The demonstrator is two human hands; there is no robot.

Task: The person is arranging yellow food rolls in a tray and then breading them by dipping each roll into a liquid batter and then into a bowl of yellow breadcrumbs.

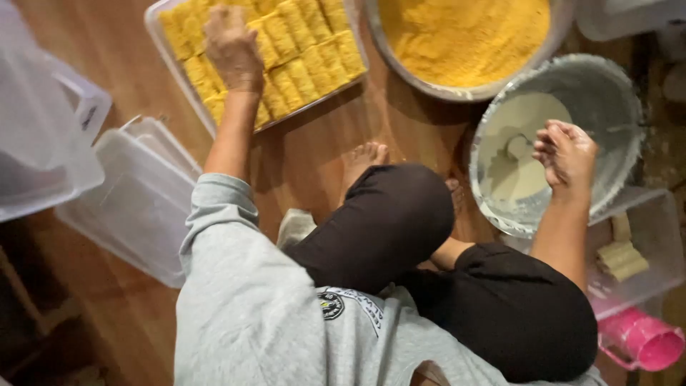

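While the person sits cross-legged on the wooden floor (pixel 307 154), left hand (pixel 232 46) lies flat, fingers loose, on breaded rolls (pixel 307 57) packed in a clear tray (pixel 161 39). Right hand (pixel 564 154) hovers, fingers curled and batter-smeared, over the metal batter bowl (pixel 614 93); whether it holds anything is unclear. Breadcrumb bowl (pixel 464 36) beside the tray.

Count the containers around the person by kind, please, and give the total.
Metal bowls: 2, crumb bowl and batter bowl
Clear plastic tubs: 4, crumbed-pieces tray
Pink cup: 1
Total: 7
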